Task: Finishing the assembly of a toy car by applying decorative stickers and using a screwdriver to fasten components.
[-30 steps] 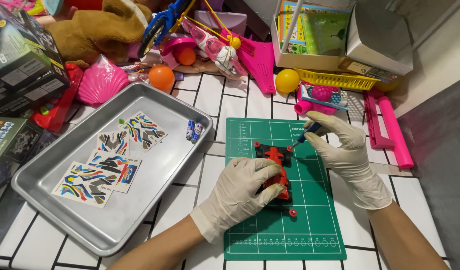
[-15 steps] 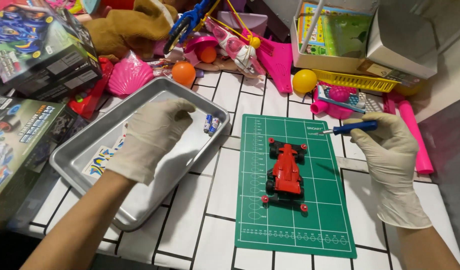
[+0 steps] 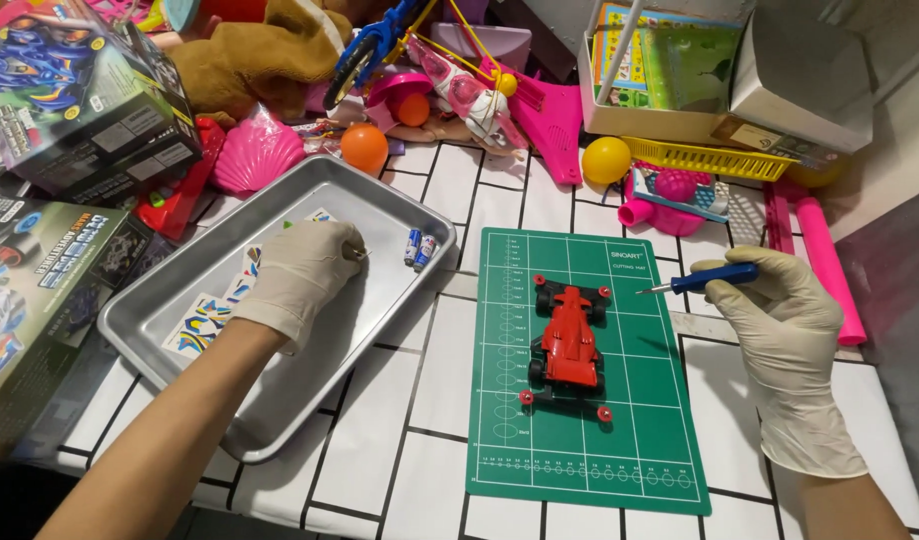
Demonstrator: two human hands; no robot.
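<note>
Tray (image 3: 280, 420) holds sticker sheets (image 3: 202, 322), two batteries (image 3: 418, 248).

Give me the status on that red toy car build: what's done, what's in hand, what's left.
Done: the red toy car sits on the green cutting mat, wheels fitted. In hand: the right hand holds a blue screwdriver; the left hand reaches into the metal tray. Left: the sticker sheets lie unapplied, the batteries uninstalled.

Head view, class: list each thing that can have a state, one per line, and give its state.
Left hand: gloved, pinching something small over the metal tray.
Right hand: gloved, gripping a blue screwdriver.
Red toy car: upright on the green cutting mat, untouched.
Two batteries: loose in tray.
</note>
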